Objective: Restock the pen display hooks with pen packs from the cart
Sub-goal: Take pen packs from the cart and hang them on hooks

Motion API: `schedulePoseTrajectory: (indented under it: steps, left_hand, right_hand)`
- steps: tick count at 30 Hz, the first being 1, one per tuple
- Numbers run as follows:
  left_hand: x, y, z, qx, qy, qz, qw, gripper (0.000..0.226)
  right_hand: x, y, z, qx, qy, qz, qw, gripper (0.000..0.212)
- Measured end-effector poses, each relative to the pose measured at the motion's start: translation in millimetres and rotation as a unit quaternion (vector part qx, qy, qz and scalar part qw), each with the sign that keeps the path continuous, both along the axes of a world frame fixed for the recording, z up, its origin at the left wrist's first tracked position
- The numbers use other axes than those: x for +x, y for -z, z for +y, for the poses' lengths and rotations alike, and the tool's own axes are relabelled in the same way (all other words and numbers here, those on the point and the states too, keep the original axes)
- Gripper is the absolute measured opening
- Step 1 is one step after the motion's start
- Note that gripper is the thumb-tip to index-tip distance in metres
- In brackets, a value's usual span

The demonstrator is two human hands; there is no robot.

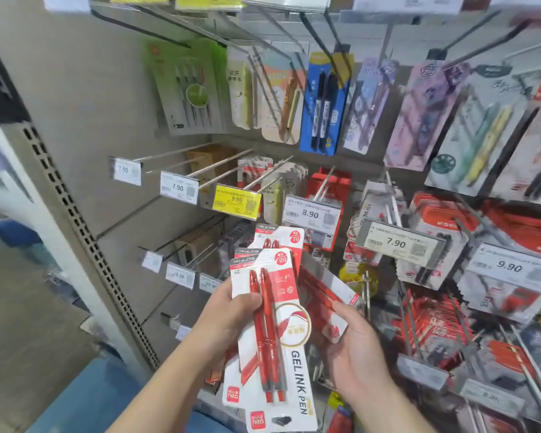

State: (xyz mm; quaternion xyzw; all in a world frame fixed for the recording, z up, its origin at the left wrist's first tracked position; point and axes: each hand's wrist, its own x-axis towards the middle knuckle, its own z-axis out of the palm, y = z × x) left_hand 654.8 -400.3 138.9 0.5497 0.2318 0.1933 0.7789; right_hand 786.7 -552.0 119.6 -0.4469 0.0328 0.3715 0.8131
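Before pegboard (pixel 75 89), pen packs (pixel 269 326) upright, inverted

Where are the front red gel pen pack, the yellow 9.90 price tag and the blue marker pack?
Front red gel pen pack (pixel 270 332): head view, on its red pens.
Yellow 9.90 price tag (pixel 236 201): head view, beside the printed price.
Blue marker pack (pixel 324 104): head view, on the black markers.

A shop's stationery aisle is shown: carded pen packs (pixel 322 101) are hung on pegboard hooks (pixel 222 162) above the fingers (pixel 250 303), each hook fronted by price tags (pixel 310 213).
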Motion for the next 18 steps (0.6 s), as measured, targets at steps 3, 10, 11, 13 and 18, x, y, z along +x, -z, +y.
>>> schedulePoseTrajectory:
  steps: [3, 10, 11, 13, 18]
  left_hand:
    - [3.8, 6.0, 10.8, -0.004, 0.021, 0.029, 0.999, 0.053]
    - [5.5, 18.3, 35.1, -0.018, 0.137, 0.069, 0.988, 0.051]
    - [6.6, 19.6, 37.3, -0.015, 0.151, 0.072, 0.986, 0.051]
    - [9.2, 19.7, 39.8, -0.009, 0.191, 0.069, 0.979, 0.059]
    - [17.8, 10.9, 37.6, 0.017, 0.285, 0.076, 0.955, 0.065]
  right_hand:
    - [2.0, 9.7, -10.0, 0.008, -0.041, -0.007, 0.999, 0.033]
    - [6.6, 8.0, -24.7, -0.081, -0.168, -0.100, 0.977, 0.036]
    - [6.7, 4.4, -20.9, -0.097, -0.168, -0.120, 0.974, 0.036]
    - [8.3, -0.2, -11.5, -0.104, -0.137, -0.133, 0.976, 0.053]
    - [13.8, -29.0, 6.1, -0.163, -0.100, -0.251, 0.949, 0.018]
